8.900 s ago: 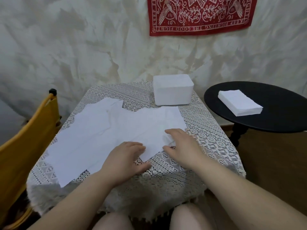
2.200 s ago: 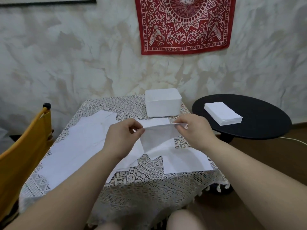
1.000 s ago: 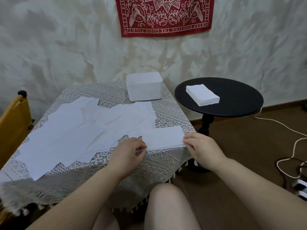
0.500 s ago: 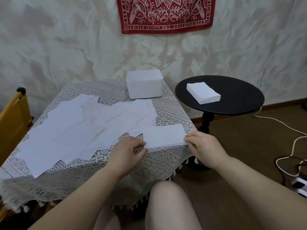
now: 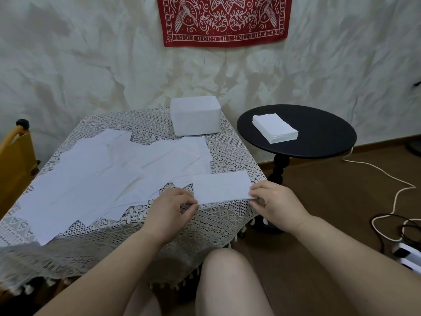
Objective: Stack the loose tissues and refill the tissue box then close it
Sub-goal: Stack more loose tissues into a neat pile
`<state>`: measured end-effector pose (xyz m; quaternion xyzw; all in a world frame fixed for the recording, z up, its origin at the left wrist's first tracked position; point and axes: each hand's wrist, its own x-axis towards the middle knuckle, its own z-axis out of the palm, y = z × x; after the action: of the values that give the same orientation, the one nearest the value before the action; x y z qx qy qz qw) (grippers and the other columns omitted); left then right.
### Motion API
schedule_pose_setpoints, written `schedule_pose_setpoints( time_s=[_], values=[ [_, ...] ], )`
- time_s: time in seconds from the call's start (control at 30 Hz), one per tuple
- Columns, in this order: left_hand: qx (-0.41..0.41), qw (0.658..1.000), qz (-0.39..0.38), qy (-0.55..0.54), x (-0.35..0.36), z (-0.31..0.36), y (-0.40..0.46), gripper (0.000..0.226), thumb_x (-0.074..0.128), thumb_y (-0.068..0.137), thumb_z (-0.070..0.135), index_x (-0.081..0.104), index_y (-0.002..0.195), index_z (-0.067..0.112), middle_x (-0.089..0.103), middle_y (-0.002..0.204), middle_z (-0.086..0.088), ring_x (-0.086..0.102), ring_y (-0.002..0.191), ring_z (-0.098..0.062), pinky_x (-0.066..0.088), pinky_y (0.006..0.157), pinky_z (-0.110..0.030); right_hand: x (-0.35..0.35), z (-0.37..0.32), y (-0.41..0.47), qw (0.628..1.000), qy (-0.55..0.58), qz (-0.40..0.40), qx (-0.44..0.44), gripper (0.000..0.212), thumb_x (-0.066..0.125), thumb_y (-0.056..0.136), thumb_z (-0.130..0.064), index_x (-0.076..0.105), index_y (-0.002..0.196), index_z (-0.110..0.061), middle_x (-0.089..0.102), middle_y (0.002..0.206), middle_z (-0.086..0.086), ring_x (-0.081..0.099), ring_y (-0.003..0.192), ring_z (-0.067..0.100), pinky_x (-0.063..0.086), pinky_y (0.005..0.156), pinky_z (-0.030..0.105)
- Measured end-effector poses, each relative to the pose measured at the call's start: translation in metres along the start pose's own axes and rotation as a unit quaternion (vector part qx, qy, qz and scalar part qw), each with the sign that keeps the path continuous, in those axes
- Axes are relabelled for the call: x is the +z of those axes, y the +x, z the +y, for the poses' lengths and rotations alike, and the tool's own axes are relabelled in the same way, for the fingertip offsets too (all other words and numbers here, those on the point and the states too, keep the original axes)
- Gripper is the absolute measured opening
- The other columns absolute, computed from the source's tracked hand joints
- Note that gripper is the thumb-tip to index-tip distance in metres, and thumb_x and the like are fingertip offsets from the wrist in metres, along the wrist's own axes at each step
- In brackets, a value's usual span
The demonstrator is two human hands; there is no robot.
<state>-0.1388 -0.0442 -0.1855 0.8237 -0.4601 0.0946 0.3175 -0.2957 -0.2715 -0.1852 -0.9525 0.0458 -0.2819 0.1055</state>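
Soft, even indoor light fills the scene, moderately bright, with no glare. The wall [image 5: 91, 65] shows mottled grey shadows across its creases. The tissues [image 5: 102, 179] read pale and low in contrast, with a faint bluish cast. Wide-angle distortion bends the edges, and the bottom foreground looks slightly soft.

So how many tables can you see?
2. The square table with the lace cloth is in front of the person, holding the loose tissues and the tissue box. The round black table stands to its right, holding a neat tissue stack.
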Motion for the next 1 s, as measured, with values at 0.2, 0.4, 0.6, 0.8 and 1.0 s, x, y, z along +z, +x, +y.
schedule_pose_setpoints(
  time_s=[0.2,0.4,0.6,0.8,1.0],
  values=[
    [-0.002,1.0,-0.006,-0.009,0.0,-0.001,0.0,0.004,0.074,0.08,0.023,0.076,0.083,0.023,0.065,0.09,0.013,0.06,0.091,-0.008,0.045,0.082,-0.025,0.0,-0.002,0.002,0.999,-0.027,-0.013,-0.017,0.009,0.079,0.072,-0.008,0.071,0.074,-0.013,0.068,0.08,0.001,0.067,0.073,0.021,0.058,0.059,0.035],
    [0.001,1.0,-0.014,-0.001,0.0,0.0,0.001,0.006,0.071,0.082,0.023,0.076,0.086,0.021,0.065,0.094,0.011,0.058,0.094,-0.009,0.044,0.084,-0.025,-0.005,-0.007,0.01,0.998,-0.06,-0.035,0.005,0.013,0.078,0.072,-0.023,0.068,0.065,-0.018,0.065,0.077,-0.004,0.063,0.075,0.019,0.056,0.056,0.034],
    [-0.011,1.0,-0.007,0.024,-0.011,0.001,0.006,0.013,0.065,0.085,0.025,0.074,0.095,0.024,0.065,0.103,0.012,0.055,0.103,-0.009,0.04,0.087,-0.021,-0.002,-0.032,0.032,0.999,-0.032,-0.027,0.033,0.009,0.076,0.075,-0.023,0.074,0.08,-0.015,0.069,0.095,0.0,0.066,0.087,0.021,0.055,0.069,0.032],
    [-0.113,0.99,0.039,0.076,-0.049,-0.035,0.021,0.022,0.059,0.09,0.028,0.066,0.11,0.026,0.061,0.117,0.011,0.048,0.113,-0.012,0.034,0.088,-0.022,0.015,-0.06,0.08,0.996,0.017,-0.067,0.052,0.03,0.053,0.093,-0.033,0.061,0.119,-0.021,0.056,0.124,-0.008,0.051,0.114,0.011,0.038,0.091,0.025],
    [-0.236,0.967,0.05,0.087,-0.08,-0.086,0.047,0.031,0.058,0.089,0.031,0.06,0.12,0.026,0.062,0.118,0.006,0.051,0.112,-0.017,0.04,0.09,-0.032,0.036,-0.082,0.125,0.993,0.059,-0.082,0.066,0.028,0.055,0.092,-0.031,0.062,0.116,-0.02,0.06,0.119,-0.005,0.054,0.109,0.013,0.04,0.094,0.028]
  ],
)
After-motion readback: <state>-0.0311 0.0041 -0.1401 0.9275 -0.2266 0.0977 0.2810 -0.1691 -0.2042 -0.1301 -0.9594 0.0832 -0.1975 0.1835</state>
